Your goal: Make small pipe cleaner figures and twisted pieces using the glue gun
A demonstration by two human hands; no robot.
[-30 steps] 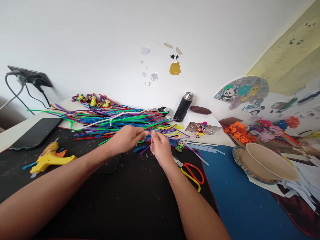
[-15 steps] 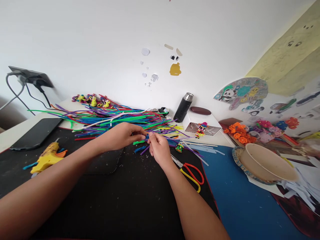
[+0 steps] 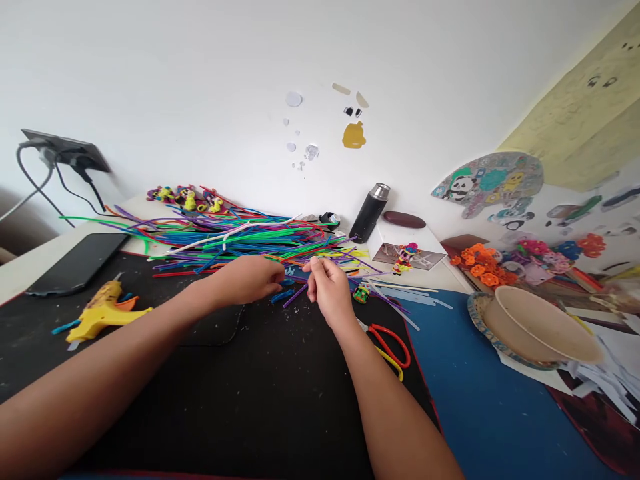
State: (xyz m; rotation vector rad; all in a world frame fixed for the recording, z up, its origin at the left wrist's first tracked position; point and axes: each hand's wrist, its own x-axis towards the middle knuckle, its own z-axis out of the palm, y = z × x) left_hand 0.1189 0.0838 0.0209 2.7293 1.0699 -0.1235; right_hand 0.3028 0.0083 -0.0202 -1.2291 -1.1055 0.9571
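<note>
My left hand (image 3: 256, 279) is held over the near edge of the heap of coloured pipe cleaners (image 3: 250, 237), its fingers curled downward and closed. What it holds, if anything, is hidden. To its right, my right hand (image 3: 327, 287) pinches with thumb and forefinger; a thing too small to name may be in the pinch. Short blue pipe cleaner pieces (image 3: 284, 293) lie on the black mat between the hands. Right of my right hand sits a small green and orange figure (image 3: 361, 293). Scissors (image 3: 393, 347) with red and yellow handles lie beside my right forearm, partly covered by it.
A yellow glue gun (image 3: 103, 313) and a dark phone (image 3: 77, 263) lie at the left. Behind the hands are a black thermos (image 3: 369, 213) and a white box (image 3: 407, 247) with a small figure before it. A beige bowl (image 3: 545, 327) stands at the right.
My hands have moved apart: the left has shifted left and lower with its fingers curled in, the right slightly to the right. The view has shifted a little.
</note>
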